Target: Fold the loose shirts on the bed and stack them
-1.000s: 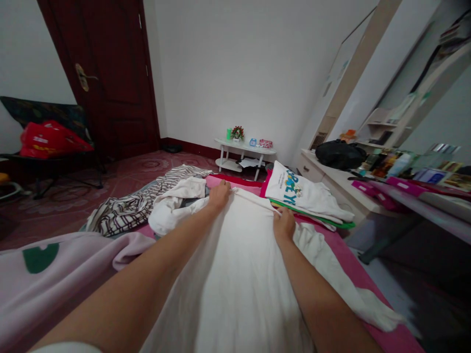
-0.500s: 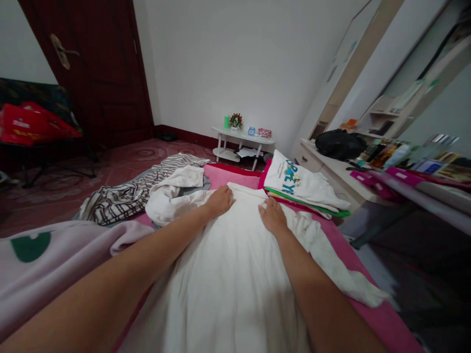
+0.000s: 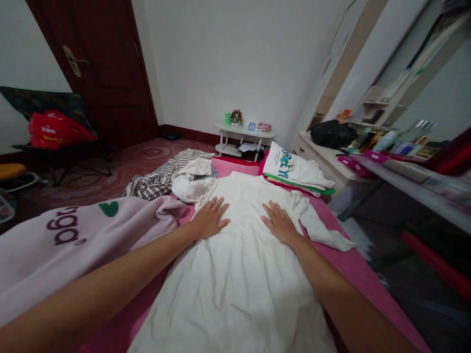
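So the long white soft-cloth top [image 3: 243, 284] is spread kinda wrinkly over the pink cloth [image 3: 353, 269], long axis running away between left hand [image 3: 210, 219] and right hand [image 3: 280, 223], both equally near, fingers splayed on it, gripping nothing.

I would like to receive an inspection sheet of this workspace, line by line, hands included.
Surface: pink cover, partly hidden by clothes.
Job's things: white garment, spread out, wrinkled in its near part.
Clutter: folded stack at far right; lilac garment and patterned cloth at left.
Hands: left hand and right hand, both palm-down on the white garment.
Cables: nothing seen.
Surroundings: door; red bag on a chair; low white table.
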### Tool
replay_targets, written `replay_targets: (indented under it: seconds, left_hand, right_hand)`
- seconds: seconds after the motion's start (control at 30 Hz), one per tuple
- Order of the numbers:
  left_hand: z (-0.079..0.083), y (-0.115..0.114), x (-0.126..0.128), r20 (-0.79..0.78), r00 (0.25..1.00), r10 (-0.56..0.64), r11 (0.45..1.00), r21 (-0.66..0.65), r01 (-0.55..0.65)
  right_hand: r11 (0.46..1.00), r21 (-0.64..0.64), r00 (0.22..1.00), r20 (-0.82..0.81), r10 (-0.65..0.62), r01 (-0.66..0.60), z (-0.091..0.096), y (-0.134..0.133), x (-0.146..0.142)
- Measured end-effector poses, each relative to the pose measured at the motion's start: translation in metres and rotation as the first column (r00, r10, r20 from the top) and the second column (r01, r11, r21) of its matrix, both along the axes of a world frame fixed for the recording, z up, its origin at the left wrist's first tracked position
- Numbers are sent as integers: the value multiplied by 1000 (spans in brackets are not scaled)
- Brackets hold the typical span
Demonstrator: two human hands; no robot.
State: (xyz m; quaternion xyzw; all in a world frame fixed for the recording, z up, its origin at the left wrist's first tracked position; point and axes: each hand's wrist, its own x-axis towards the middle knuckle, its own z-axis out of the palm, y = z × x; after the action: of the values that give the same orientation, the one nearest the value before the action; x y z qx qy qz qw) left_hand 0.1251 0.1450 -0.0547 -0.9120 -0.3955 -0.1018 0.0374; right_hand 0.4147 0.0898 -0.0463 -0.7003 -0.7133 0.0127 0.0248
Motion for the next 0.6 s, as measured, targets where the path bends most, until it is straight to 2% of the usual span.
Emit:
replay_targets:
  seconds: [0.2,0.37,0.5,0.6]
  left_hand:
    - [12,-64,-30,-9,998,-58,988,-142,56]
    - [28,-110,-77,4,983,-182,949,-262,177]
    - [48,-142,-123,76,966,-246,894,-367,257]
    - [59,-166,-149,108,969,-221,879,-410,246]
  right_hand:
    - [994,-8,992,-63,107,-108,9,-82,-2]
    - [988,9,959,-239,154,-156,19,-147,0]
    - [997,49,910,-407,76,-62,25,-203,10]
    - [998,38,912,-410,-27,46,28,-244,18]
